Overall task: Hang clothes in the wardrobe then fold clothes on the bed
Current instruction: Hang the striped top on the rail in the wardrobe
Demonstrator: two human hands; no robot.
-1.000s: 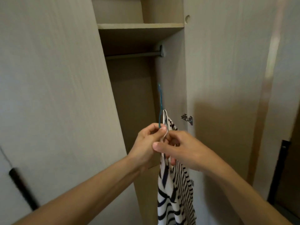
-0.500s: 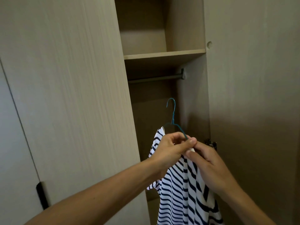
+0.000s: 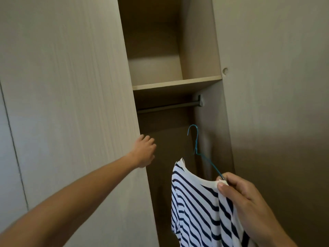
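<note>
Right hand in the lower right is pinching the teal wire hanger together with the shoulder of the striped shirt, which is hanging down at bottom centre (hook is sitting under the rail, not on it). Left hand, centre-left, is touching the wardrobe door edge, fingers loose.

left hand: arm outstretched; fingers loosely bent | right hand: raised; thumb and fingers pinching hanger
</note>
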